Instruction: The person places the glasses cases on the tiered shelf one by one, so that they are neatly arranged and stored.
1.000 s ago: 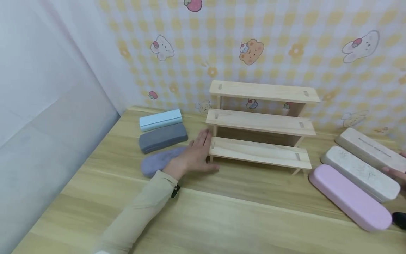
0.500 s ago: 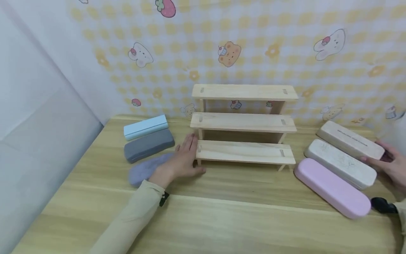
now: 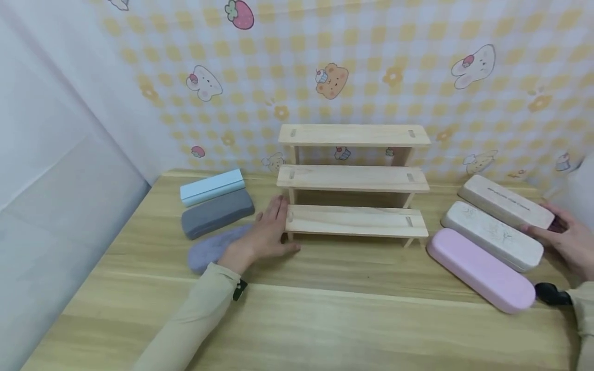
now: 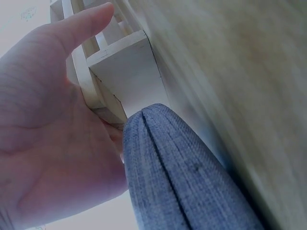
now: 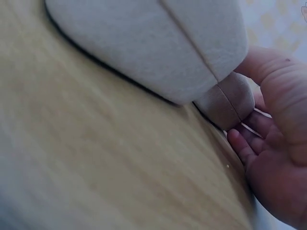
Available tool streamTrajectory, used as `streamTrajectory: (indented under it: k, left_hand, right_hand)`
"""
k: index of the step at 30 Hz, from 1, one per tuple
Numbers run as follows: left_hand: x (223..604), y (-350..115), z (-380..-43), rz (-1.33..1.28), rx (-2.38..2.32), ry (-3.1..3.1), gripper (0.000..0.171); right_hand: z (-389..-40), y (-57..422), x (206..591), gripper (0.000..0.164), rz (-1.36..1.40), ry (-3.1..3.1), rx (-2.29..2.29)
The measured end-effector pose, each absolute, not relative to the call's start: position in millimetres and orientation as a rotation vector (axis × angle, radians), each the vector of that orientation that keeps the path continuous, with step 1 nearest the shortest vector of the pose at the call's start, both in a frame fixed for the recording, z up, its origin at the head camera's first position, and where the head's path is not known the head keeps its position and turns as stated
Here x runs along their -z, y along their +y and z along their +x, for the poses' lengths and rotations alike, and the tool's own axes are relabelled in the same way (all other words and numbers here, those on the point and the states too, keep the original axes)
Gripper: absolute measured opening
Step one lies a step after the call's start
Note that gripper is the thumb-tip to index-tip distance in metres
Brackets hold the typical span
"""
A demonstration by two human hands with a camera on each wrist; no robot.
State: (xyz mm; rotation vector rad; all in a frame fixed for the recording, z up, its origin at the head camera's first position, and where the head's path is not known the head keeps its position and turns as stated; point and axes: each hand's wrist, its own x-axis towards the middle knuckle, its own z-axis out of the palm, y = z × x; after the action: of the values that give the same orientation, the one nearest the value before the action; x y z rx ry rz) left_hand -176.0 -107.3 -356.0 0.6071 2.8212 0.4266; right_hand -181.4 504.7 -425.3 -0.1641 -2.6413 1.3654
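Note:
A three-tier wooden shelf (image 3: pixel 352 178) stands near the patterned backdrop. My left hand (image 3: pixel 263 236) rests against the left end of its lowest tier, fingers straight and thumb spread along the front. Under that forearm lies a fuzzy purple-blue glasses case (image 3: pixel 211 251); its seam shows in the left wrist view. At the right, my right hand (image 3: pixel 567 238) grips the near end of a beige glasses case (image 3: pixel 503 200) with printed lettering. Its thumb lies on the near side and its fingers curl round the end. A whitish glasses case (image 5: pixel 144 52) fills the top of the right wrist view.
A light blue glasses case (image 3: pixel 212 188) and a dark grey one (image 3: pixel 218 212) lie left of the shelf. A pink glasses case (image 3: pixel 480 270) lies in front of the whitish one at right. White sheeting (image 3: pixel 60 154) borders the wooden table (image 3: pixel 334 324) on the left.
The head view has turned right, so the scene sits further left and more of my right hand shows. The right hand now grips the beige case's end. My left hand stays against the shelf.

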Motion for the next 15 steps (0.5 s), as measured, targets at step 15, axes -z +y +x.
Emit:
streamTrajectory:
  k: [15]
  left_hand:
    - [356.2,-107.5,-175.1,0.602,-0.413,2.833,0.106]
  right_hand:
    - [-173.6,499.7,421.3,0.067,-0.264,-2.439,-1.555]
